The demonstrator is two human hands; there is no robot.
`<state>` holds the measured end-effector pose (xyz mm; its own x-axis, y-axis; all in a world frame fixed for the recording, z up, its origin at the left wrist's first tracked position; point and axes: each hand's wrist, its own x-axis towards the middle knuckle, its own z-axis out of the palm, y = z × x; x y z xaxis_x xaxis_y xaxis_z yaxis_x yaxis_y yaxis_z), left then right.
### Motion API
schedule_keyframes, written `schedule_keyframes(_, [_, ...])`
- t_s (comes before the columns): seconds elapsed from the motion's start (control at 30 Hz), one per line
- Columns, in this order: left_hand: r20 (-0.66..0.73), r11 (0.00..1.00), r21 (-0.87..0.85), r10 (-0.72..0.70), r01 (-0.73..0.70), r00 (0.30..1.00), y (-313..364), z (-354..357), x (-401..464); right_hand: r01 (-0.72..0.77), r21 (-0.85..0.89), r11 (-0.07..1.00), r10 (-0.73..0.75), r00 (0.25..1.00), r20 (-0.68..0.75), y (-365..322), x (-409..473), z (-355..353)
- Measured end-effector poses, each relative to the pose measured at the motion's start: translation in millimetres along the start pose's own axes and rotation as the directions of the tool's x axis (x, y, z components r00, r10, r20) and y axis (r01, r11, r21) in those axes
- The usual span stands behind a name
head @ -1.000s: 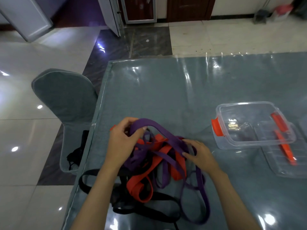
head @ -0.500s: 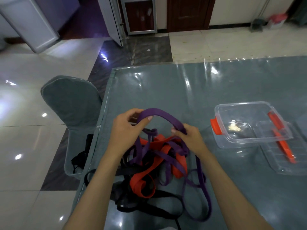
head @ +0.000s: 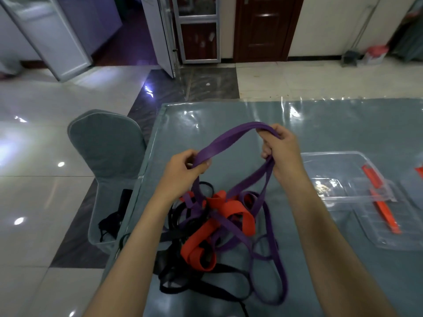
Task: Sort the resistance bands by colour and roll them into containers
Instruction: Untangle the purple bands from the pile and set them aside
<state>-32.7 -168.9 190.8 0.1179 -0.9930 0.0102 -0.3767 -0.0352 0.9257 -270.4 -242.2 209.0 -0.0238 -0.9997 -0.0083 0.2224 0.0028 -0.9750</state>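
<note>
I have the flat purple rubber resistance band (head: 229, 139) lifted above the near-left part of the grey-green plastic-covered table (head: 343, 124), stretched in an arch between both hands. My left hand (head: 183, 172) pinches one end of the raised span between thumb and curled fingers; my right hand (head: 278, 145) is clenched around the far end, with two strands trailing down into the tangle. Below lie the wide orange bands (head: 225, 216) and thin black bands (head: 183, 280), knotted together with more purple loops. The band looks light, limp and stretchy, likely grippy rather than slick, so I judge it best held on the flat span clear of the knot. The clear plastic container with orange clips (head: 343, 177) sits empty to the right.
</note>
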Motion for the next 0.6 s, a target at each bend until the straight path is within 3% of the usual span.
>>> schedule_keyframes(0.2, [0.036,0.973,-0.212,-0.083,0.088,0.996,-7,38,-8,-0.141,0.351,0.926,0.146,0.989,0.012,-7,-5,24])
schedule_keyframes(0.3, [0.158,0.968,-0.230,-0.063,0.099,0.985,-8,57,-9,-0.156,0.459,0.875,0.164,0.986,0.024,-6,-8,38])
schedule_keyframes(0.4, [0.249,0.977,-0.198,-0.033,0.084,0.968,-8,70,-9,-0.166,0.479,0.862,0.182,0.983,0.013,-3,-13,47])
schedule_keyframes(0.6, [0.160,0.961,-0.267,-0.022,0.065,0.987,-5,94,-8,-0.142,0.474,0.869,0.152,0.988,0.016,16,-23,62])
